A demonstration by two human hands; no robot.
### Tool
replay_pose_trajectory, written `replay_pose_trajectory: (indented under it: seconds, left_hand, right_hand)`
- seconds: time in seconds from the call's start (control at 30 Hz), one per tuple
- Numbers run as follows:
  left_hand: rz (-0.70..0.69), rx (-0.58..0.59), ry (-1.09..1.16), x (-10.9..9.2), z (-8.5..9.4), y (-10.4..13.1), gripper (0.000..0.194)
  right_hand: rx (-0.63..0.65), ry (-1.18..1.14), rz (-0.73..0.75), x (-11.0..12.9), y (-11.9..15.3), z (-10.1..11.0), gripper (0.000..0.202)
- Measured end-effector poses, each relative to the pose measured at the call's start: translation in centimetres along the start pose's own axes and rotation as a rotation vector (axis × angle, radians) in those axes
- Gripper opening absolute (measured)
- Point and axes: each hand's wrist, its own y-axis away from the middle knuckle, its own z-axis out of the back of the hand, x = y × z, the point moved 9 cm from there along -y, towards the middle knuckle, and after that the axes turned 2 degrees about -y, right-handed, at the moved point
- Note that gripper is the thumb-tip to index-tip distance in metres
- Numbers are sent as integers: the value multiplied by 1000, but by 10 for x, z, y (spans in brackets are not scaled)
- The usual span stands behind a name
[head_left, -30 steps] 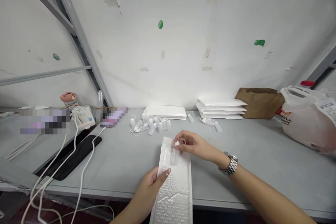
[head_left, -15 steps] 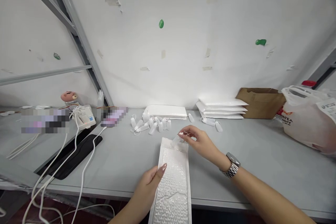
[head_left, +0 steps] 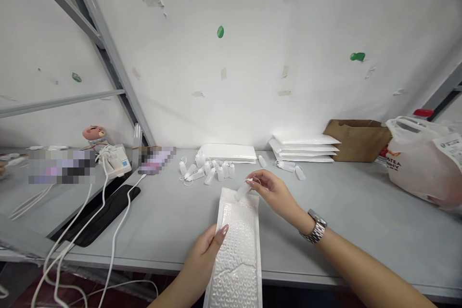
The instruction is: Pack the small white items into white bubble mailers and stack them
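Note:
My left hand (head_left: pixel 207 252) grips the left edge of a white bubble mailer (head_left: pixel 238 255), its thumb lying on top. The mailer hangs partly over the table's front edge. My right hand (head_left: pixel 276 195), with a metal watch on the wrist, pinches a small translucent bottle (head_left: pixel 242 191) by its top end. The bottle is tilted over the mailer's far end; whether it touches the mailer I cannot tell. Beyond the mailer lies a loose group of similar small bottles (head_left: pixel 210 176), some with string loops.
Flat white mailers (head_left: pixel 231 153) lie by the wall, with a stack of mailers (head_left: pixel 306 147) to their right. A brown paper bag (head_left: pixel 357 142) and a plastic bag (head_left: pixel 418 163) stand at the right. Cables and a black phone-like slab (head_left: pixel 108 216) occupy the left.
My right hand and the bottle have shifted very slightly, and the bottle shows a little more clearly. My left hand keeps the same hold on the mailer.

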Motion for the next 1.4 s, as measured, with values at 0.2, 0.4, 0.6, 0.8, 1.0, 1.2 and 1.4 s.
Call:
replay_pose_trajectory:
  seconds: [0.2, 0.4, 0.6, 0.8, 1.0, 1.2, 1.4]
  left_hand:
    - [-21, 72, 99, -7, -6, 3, 44]
    - [-29, 2, 100, -2, 1, -1, 45]
    - [-8, -23, 154, 1, 2, 0, 44]
    - [6, -4, 204, 3, -4, 0, 44]
    - [27, -106, 127, 4, 11, 0, 55]
    - [100, -295, 190, 15, 39, -1, 66]
    - [94, -340, 281, 16, 52, -4, 51]
  right_hand:
    - [127, 71, 38, 11, 5, -12, 17]
    - [249, -210, -157, -10, 9, -35, 37]
    - [302, -159, -156, -18, 16, -51, 34]
    - [564, -58, -198, -21, 28, -68, 46]
    - [241, 91, -26, -3, -9, -33, 34]
    - [-104, 191, 39, -29, -71, -12, 31]
    - [-103, 165, -1, -47, -91, -32, 18]
